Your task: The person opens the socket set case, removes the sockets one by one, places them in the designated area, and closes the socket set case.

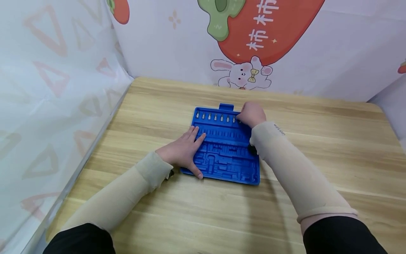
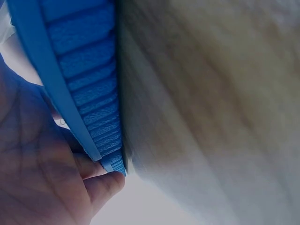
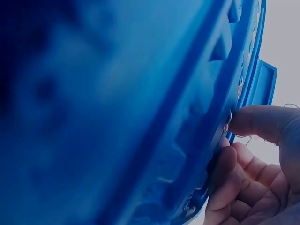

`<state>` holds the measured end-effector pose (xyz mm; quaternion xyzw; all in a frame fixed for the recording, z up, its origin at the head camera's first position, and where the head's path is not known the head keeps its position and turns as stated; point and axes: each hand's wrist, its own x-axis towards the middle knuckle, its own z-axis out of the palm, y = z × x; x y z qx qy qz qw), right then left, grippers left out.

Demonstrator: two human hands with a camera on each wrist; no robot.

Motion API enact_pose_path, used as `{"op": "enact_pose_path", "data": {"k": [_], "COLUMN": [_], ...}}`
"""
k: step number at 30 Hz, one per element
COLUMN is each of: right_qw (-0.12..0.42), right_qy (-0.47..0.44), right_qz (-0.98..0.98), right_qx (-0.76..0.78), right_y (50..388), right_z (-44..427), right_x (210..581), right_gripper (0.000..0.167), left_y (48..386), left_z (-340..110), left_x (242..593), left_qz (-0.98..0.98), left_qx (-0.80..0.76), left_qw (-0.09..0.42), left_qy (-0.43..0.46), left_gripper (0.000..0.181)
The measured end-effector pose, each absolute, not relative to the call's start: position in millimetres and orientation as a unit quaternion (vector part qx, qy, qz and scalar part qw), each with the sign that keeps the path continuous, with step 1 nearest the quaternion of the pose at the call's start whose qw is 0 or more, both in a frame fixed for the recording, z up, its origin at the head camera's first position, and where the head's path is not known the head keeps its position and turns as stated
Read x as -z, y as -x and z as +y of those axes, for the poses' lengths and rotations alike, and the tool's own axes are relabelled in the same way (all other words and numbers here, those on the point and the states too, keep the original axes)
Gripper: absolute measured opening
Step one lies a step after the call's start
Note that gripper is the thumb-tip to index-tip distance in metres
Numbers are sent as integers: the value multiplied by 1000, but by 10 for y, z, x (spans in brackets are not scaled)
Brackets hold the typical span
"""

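A blue plastic tool case tray [image 1: 228, 143] lies on the wooden table, its moulded slots facing up. Along its far edge stands a row of small silver socket bits [image 1: 215, 117]. My left hand [image 1: 182, 150] rests on the tray's left edge with fingers spread; the left wrist view shows its palm [image 2: 33, 154] beside the ribbed side wall. At the far right corner my right hand [image 1: 252, 114] pinches a small metal socket bit [image 3: 228, 121] between thumb and fingertips, at the end of the row. The fingers hide much of that bit.
The wooden table [image 1: 158, 218] spreads around the tray. A blue latch tab [image 1: 226, 107] sticks out from the tray's far edge. Behind stands a white printed cloth [image 1: 158, 46], and another patterned cloth [image 1: 47, 106] hangs along the left side.
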<state>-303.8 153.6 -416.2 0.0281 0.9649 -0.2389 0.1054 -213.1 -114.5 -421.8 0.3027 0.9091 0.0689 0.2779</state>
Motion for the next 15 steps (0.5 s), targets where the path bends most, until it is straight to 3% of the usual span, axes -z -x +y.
{"op": "enact_pose_path", "data": {"k": [15], "right_qw": [136], "right_qy": [-10], "right_qz": [957], "right_qx": [256], "right_y": [3030], "right_z": [1600], "right_x": [4131], "right_gripper": [26], "left_y": [2134], "left_z": [-1148], "left_x": [4246], "left_qz": [911], "left_qx": [-64], "left_qw": [271], "left_qy": [-304], "left_gripper": [147]}}
